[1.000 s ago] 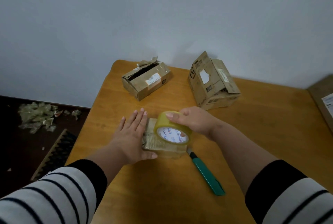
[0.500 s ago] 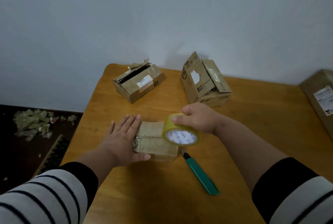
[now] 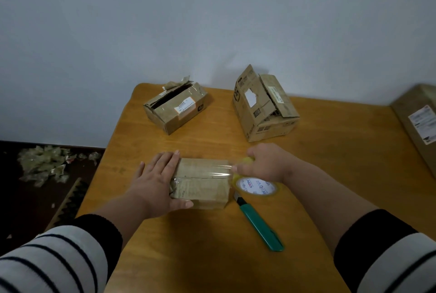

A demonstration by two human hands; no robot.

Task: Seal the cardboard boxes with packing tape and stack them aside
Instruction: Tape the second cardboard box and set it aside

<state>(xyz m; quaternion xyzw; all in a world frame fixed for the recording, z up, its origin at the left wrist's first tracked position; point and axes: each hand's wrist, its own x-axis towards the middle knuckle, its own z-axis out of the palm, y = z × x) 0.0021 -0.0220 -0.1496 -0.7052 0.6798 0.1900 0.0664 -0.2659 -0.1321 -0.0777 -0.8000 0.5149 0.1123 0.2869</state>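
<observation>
One box [image 3: 203, 183] is being taped and none looks finished. It lies on the desk [image 3: 212, 257] near the front edge, flaps closed. A strip of clear tape [image 3: 205, 170] runs along its top seam from the left end to the right. The left hand [image 3: 155, 184] lies flat with straight fingers on the box's left end, pinning it and the start of the strip. The right hand [image 3: 264, 165] grips the tape roll [image 3: 256, 186] just past the box's right end, with the strip stretched between roll and box. As I judge it, the strip must be brought down over the right end, cut and pressed flat. A green cutter [image 3: 259, 225] lies on the desk just beside the box for that. Two more boxes wait at the back: a left box [image 3: 175, 111] with its top torn open, and a right box [image 3: 264, 106] with loose flaps. Both look unsealed. A fourth carton [image 3: 420, 122] shows at the right edge; whether it is sealed I cannot tell. No stack shows, so most of the task is left.
</observation>
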